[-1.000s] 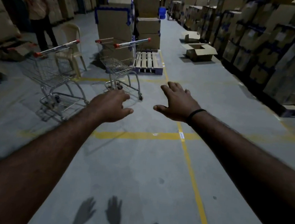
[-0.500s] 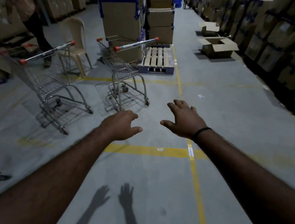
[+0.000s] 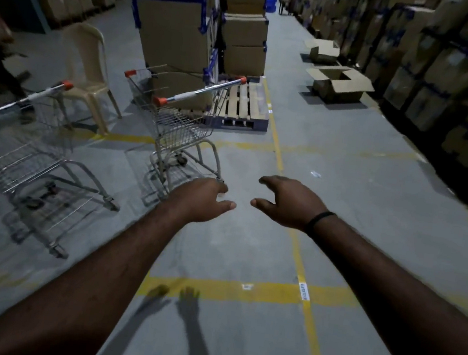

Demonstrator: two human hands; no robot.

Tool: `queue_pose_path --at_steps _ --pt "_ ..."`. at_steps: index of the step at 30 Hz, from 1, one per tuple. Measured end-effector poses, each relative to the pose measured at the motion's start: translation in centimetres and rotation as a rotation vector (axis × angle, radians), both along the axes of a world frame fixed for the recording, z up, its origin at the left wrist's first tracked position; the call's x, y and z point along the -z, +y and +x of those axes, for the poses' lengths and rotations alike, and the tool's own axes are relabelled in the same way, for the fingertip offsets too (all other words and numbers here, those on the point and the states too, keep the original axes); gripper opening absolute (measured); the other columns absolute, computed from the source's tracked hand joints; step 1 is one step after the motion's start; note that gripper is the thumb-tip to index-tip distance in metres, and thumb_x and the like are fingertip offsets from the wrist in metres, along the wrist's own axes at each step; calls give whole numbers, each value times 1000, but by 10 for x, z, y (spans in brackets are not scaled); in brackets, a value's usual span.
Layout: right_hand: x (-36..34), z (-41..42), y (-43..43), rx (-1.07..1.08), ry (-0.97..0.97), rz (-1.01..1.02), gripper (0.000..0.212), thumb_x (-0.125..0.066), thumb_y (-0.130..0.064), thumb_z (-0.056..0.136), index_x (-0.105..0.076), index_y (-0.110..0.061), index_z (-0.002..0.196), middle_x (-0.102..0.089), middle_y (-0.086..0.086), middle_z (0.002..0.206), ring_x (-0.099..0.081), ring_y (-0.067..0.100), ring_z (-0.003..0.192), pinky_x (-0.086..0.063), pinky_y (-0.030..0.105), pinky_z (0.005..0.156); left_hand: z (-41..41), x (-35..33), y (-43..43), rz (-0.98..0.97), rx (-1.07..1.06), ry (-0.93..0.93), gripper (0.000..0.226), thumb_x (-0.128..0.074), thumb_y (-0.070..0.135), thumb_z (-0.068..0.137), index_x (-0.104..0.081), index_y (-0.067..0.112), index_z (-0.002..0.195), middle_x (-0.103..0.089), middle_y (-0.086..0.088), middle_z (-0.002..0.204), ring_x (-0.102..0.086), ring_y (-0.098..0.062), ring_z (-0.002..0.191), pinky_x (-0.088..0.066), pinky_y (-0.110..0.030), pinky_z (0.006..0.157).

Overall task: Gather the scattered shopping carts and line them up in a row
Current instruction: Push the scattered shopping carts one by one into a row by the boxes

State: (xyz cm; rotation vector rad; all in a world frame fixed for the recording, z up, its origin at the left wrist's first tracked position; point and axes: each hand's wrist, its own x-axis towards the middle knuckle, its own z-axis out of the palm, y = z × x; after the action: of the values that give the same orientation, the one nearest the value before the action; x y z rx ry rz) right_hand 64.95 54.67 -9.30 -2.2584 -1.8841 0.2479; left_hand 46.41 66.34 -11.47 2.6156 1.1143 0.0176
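Warehouse aisle with a grey concrete floor (image 3: pixel 247 252) marked by yellow lines (image 3: pixel 271 292); stacked cardboard boxes (image 3: pixel 174 28) rise on both sides and at centre. Two wire shopping carts with orange-tipped handles stand apart on the left half of the floor. The middle cart (image 3: pixel 185 130) stands just in front of a wooden pallet (image 3: pixel 244 107), its handle angled toward the viewer's right. The left cart (image 3: pixel 23 151) stands well to its left, near a beige plastic chair (image 3: pixel 86 70), and is blurred. An open carton (image 3: pixel 338 84) lies across the aisle. Both arms reach forward above the floor. The left hand (image 3: pixel 200 199) and right hand (image 3: pixel 288 203) hang side by side, fingers loosely curled and apart, holding nothing and short of either cart. A black band (image 3: pixel 320 219) circles the right wrist.
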Motion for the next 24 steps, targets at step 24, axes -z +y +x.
queue_pose_path --at_steps 24 --pt "23 164 545 -238 57 -64 63 -60 -56 92 -52 -20 142 -59 5 141 -56 24 126 -48 37 99 121 3 471 -40 -414 -93 49 -61 55 92 -68 20 126 -66 -2 132 -58 -22 124 -38 -42 106"
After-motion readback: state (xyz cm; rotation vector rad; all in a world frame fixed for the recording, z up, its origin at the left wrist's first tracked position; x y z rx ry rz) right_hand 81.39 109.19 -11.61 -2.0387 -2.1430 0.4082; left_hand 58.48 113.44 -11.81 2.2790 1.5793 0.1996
